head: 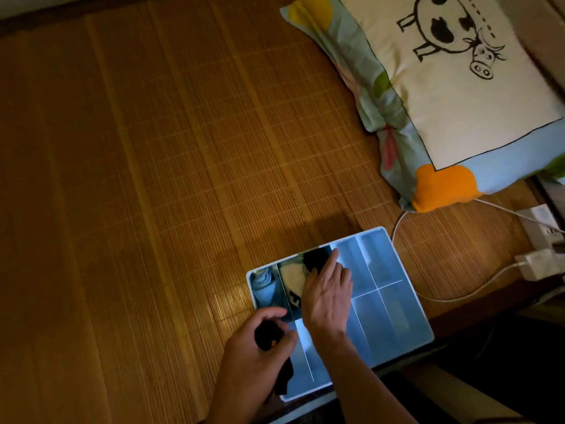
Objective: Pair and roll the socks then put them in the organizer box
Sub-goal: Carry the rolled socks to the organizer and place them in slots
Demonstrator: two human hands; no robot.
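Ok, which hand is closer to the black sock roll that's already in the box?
Right. The right hand reaches into the box, fingers touching the black sock roll. The left hand is at the box's near edge, holding another dark sock.

Two hands (260,342) (328,296), one organizer box (391,310), three sock rolls (264,286) (290,278) (316,258), one black sock (266,335), one pillow (458,102), two chargers (535,264) (538,218).

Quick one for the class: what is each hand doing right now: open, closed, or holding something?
Left hand: grips the orange-marked sock.
Right hand: open, straight fingers touching a black sock inside the organizer box.
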